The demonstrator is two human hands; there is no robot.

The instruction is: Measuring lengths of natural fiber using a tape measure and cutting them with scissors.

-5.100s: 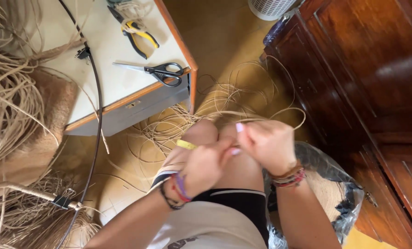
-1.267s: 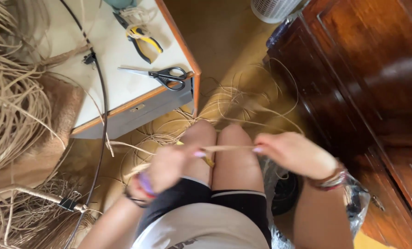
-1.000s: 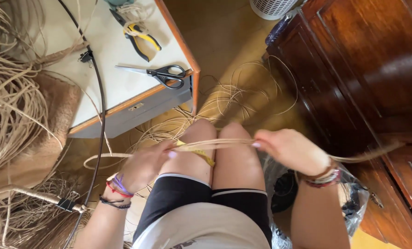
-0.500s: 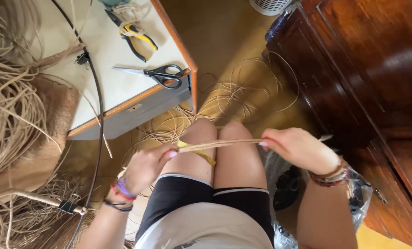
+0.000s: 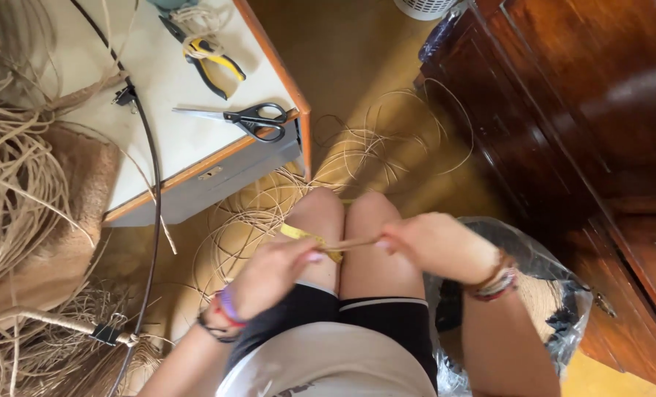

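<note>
While left hand [image 5: 273,268] and right hand [image 5: 431,242] pinch flat tan strand [image 5: 350,242] taut over knees, yellow tape [image 5: 306,237] underneath; thin fibre loops [image 5: 269,206] litter floor, steel scissors [image 5: 243,117] on desk [image 5: 173,147].

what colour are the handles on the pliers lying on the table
Yellow, with black along the inner edges. The pliers show best in the head view, on the white table above the scissors.

A: At 11 o'clock, black-handled scissors [image 5: 251,120] and yellow-and-black pliers [image 5: 209,63] on a cream tabletop [image 5: 173,140] edged orange.

B: Tan fibre strand [image 5: 350,242], yellow tape [image 5: 302,235], black shorts [image 5: 375,323], dark red-brown cabinet [image 5: 578,110].
</note>
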